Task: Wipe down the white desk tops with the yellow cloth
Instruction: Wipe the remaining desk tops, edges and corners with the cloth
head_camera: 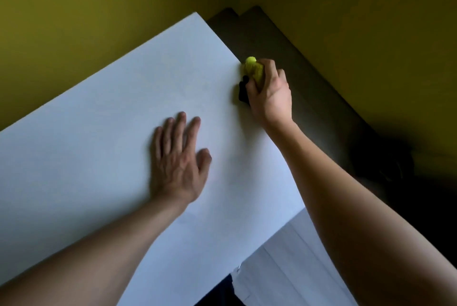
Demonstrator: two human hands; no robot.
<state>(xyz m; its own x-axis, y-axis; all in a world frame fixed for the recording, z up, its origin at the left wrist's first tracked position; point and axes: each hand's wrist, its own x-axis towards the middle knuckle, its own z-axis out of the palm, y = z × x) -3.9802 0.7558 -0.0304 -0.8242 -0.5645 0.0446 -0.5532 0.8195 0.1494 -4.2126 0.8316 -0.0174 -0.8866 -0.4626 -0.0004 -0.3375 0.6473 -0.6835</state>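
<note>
While the left hand (176, 160) lies flat with fingers spread near the middle of the white desk top (99, 120), the right hand (268, 88), at two o'clock from it, grips the bunched yellow cloth (253, 68) at the desk's right edge.

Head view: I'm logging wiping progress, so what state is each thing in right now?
Cloth: bunched up, gripped by the right hand at the desk's right edge.
Right hand: curled round the cloth.
Left hand: flat on the desk, fingers straight, holding nothing.
Desk: white top bare apart from the hands and cloth.
Dark object: at the desk edge under the right hand, unclear what it is.
</note>
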